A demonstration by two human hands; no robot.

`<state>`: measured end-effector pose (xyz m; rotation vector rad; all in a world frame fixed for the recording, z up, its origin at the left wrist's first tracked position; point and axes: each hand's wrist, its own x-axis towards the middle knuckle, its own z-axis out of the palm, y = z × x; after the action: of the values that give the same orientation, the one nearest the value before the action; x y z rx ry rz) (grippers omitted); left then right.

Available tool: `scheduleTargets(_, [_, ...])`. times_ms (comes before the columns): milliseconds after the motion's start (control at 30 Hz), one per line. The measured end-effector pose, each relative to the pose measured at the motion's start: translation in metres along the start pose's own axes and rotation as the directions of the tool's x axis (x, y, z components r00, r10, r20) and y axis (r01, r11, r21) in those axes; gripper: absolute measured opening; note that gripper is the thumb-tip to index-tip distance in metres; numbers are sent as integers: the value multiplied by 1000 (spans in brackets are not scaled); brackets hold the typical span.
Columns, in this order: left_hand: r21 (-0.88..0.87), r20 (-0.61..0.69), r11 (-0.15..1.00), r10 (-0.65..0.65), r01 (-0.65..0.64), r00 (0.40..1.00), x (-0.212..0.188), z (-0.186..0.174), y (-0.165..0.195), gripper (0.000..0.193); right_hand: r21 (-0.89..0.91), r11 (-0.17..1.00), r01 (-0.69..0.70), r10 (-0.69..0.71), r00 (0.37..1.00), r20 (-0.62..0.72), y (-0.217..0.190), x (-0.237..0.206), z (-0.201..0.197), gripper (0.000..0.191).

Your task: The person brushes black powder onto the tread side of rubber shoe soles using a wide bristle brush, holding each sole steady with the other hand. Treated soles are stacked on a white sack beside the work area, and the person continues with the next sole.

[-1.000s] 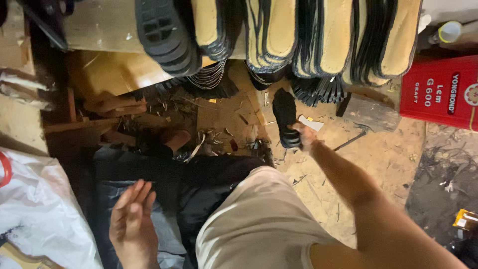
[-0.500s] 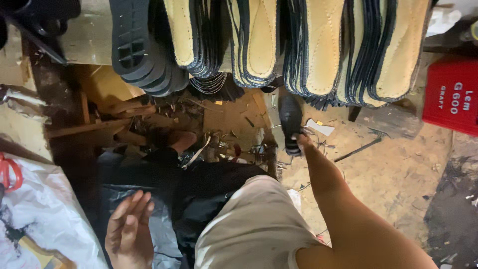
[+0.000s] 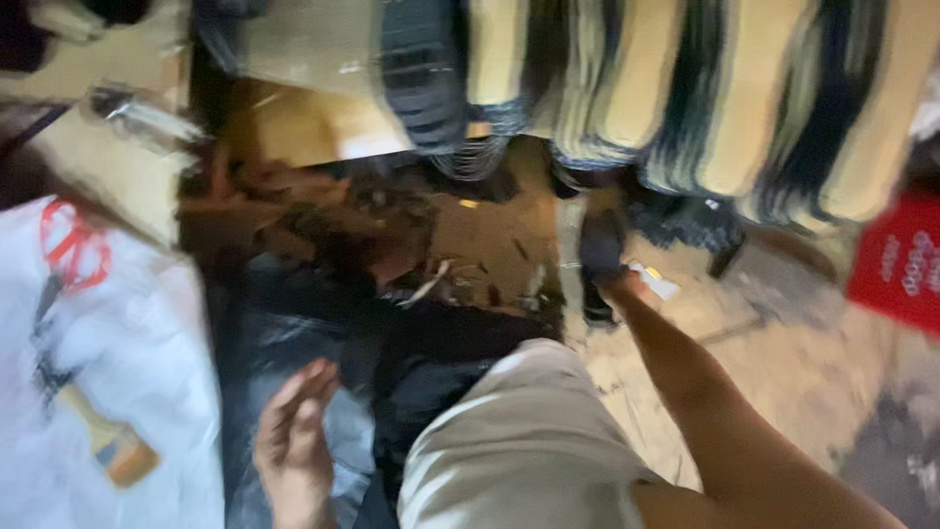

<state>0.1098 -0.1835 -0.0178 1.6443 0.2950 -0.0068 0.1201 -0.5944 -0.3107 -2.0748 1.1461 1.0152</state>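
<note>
Reaching far forward, my right hand (image 3: 619,286) grips a dark shoe sole (image 3: 599,257) on the floor below the stacked soles (image 3: 705,88), its long axis pointing away from me, while my left hand (image 3: 294,441) hangs open and empty.

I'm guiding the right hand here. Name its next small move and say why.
Probably close the fingers around the black shoe sole and lift it. The right hand already reaches it on the floor, though blur hides the grip. The left hand hovers open and empty.
</note>
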Motion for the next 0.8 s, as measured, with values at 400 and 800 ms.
scheduleTargets(400, [-199,-273,980,-67,12,960,-28,-13,-29,34,320,206,925,-955,262,-142,-172,-84,-39,32])
scheduleTargets(800, [-273,-882,924,-128,-269,454,-134,-38,-96,27,107,-456,884,-826,-464,319,-420,-306,38,22])
